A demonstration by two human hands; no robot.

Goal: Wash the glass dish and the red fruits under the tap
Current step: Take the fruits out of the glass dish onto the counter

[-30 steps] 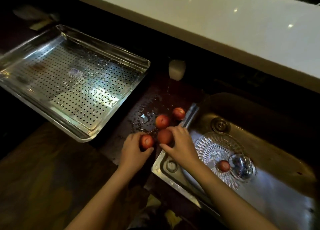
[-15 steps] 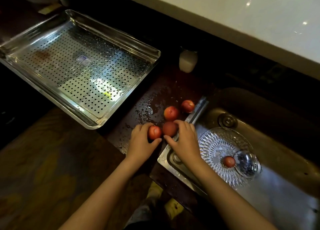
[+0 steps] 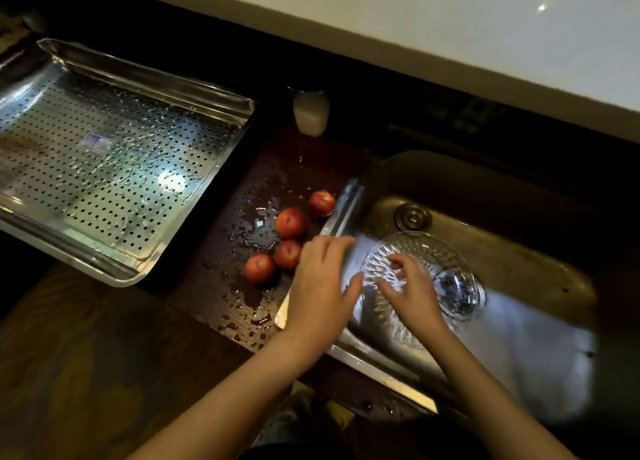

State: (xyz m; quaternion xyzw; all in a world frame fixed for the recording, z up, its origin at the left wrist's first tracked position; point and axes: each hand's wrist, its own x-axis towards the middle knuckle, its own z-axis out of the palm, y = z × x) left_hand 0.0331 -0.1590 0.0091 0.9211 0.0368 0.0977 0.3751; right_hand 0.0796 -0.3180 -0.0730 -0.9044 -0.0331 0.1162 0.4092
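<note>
Both hands have left the plums (image 3: 290, 223); my right hand (image 3: 414, 291) now spreads open over the cut-glass dish (image 3: 424, 252), left hand (image 3: 320, 283) open beside it, neither gripping. I judge the dish wet, slippery, breakable: grip its rim

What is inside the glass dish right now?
The right hand reaches into the glass dish and covers its middle; no fruit shows there. Four red fruits lie on the wet counter.

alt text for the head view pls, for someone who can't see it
Both hands reach over a glass dish in a metal sink, right hand above it, left hand at its edge. Four red fruits lie on the wet counter beside a perforated tray.
</note>
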